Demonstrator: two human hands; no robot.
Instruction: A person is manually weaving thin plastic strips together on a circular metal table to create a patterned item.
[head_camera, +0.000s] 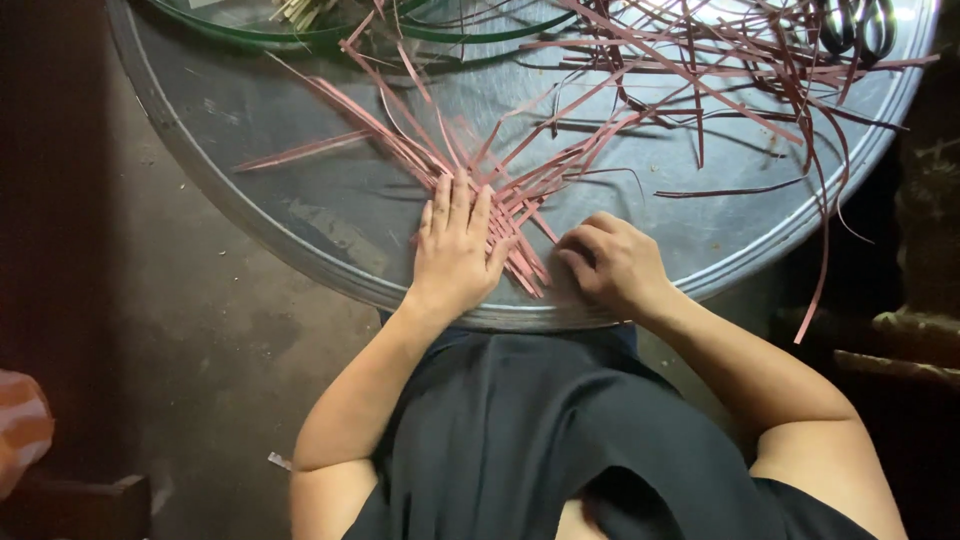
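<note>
Dark floor (200, 350) lies all around, and a person in a black top sits low by a big round metal tray (300, 215).

Nearest, the left hand (455, 250) lies flat on the tray. Its fingers (448, 205) are straight and a little spread, and they press down on a small woven patch (515, 235) of pink strips. The patch sits at the near edge of the tray, between the two hands. The right hand (610, 262) is just beside it. Its fingers are curled in tight and look like they pinch a strip end, but the tips are hidden, so I cannot tell for sure.

If the flat hand lifts or slides, I think the crossed strips could spring apart, because they are thin and bendy. If the right hand pulls too hard, a strip could snap or slip out of the weave. The patch is close to the rim, so a push could send it off the tray and onto the lap.

Farther out, long pink strips (400, 140) fan away from the patch. More loose strips (700, 60) lie in a messy pile at the far right. These could tangle with the ones in use. A green hoop (400, 32) and black scissors (855, 25) lie at the far edge.
</note>
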